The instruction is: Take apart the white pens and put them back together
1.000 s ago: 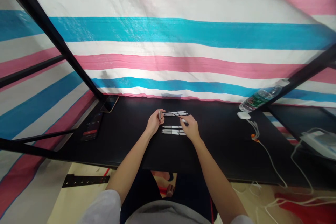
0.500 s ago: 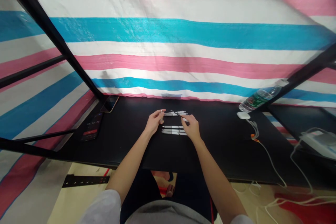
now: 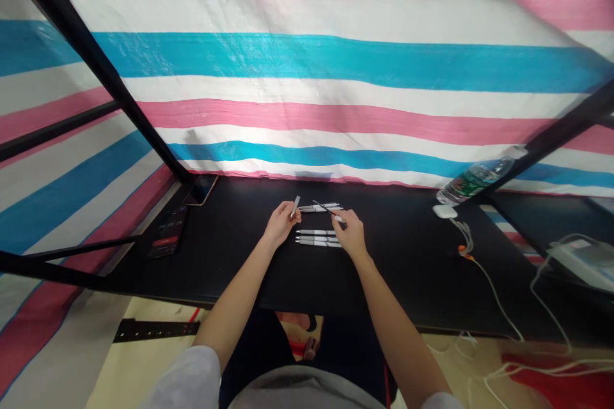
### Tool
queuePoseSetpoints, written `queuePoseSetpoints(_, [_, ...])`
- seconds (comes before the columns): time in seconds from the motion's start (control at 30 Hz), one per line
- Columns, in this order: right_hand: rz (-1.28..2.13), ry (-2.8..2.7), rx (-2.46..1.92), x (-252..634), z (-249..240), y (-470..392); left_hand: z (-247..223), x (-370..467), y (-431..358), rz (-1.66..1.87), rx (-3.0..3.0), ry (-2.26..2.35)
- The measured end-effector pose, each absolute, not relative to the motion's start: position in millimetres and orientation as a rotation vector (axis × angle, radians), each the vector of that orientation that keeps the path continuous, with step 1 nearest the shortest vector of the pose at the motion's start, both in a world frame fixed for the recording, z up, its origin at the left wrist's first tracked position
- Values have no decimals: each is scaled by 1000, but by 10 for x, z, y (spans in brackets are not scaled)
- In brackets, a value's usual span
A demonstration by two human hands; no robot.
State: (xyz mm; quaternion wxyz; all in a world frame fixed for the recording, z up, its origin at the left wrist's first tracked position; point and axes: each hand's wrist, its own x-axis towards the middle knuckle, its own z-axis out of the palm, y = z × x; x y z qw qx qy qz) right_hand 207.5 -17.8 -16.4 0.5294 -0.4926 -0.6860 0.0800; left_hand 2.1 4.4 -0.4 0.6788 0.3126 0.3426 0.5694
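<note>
Pinches a short, grey, tube-shaped pen part [image 3: 295, 206] in the left hand [image 3: 281, 223], fingers closed narrowly about it, upper end tilted far and right. Holds a thin, dark, rod-like pen part [image 3: 322, 206] in the right hand [image 3: 351, 230], tip slanting far and left, with a small white piece [image 3: 339, 219] showing at the closed fingers; cannot tell these apart as one object or two. Holds the hands well above the near edge of a smooth black tabletop [image 3: 230, 268], with a gap between them.

Has, in that gap and slightly to the far side, a small group of white-and-grey pens [image 3: 326, 207] lying left to right. Has, nearer, three more slim white-and-grey pens [image 3: 311, 239] roughly parallel, right ends reaching the right hand; cannot tell of any contact there.

Shows at far left a dark phone with a pale rim [image 3: 201, 190] and, nearer, a black phone with a lit timer and red bar [image 3: 167, 233]. Shows at far right a clear plastic bottle with a green label [image 3: 472, 180], tilted, just beyond a white rounded adapter [image 3: 445, 211] trailing white cables [image 3: 496, 300]. Borders all this with black metal bars [image 3: 105, 70] and a pink, white and blue striped sheet [image 3: 307, 57].
</note>
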Motion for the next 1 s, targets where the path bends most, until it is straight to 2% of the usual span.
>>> queuePoseSetpoints(1.0, [191,-1659,-1209,2088,-169,-173,59,18,3,1226,725,780])
